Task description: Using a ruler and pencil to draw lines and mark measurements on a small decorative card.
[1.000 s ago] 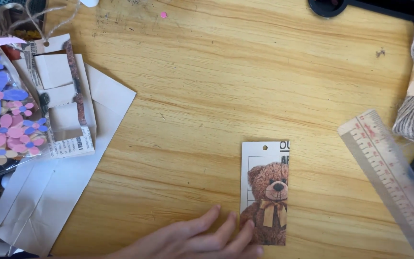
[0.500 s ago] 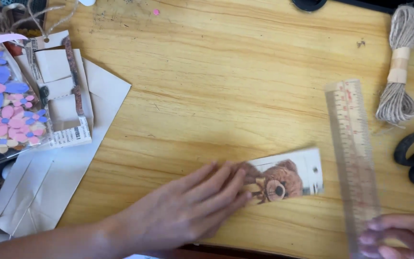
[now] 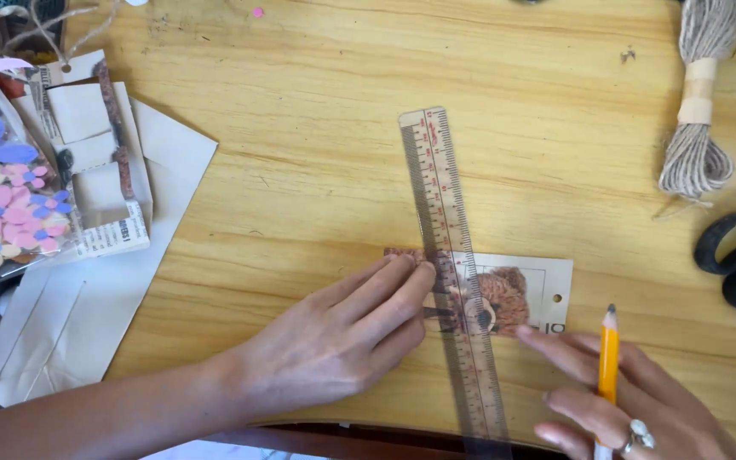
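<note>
Left hand [image 3: 342, 336] flat, open on bear card [image 3: 504, 294] beside clear ruler [image 3: 449, 255]; right hand [image 3: 632, 400] gripping yellow pencil [image 3: 608, 362].

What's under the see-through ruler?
Under the clear ruler lies the teddy bear card on the wooden table. The bear shows through the plastic. The left hand covers the card's left end, so that part is hidden.

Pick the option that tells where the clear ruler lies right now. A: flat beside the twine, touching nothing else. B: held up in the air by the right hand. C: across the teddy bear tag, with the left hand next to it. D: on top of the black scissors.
C: the clear ruler lies across the teddy bear tag, the left hand pressing down beside it, while the right hand holds a yellow pencil.
</note>
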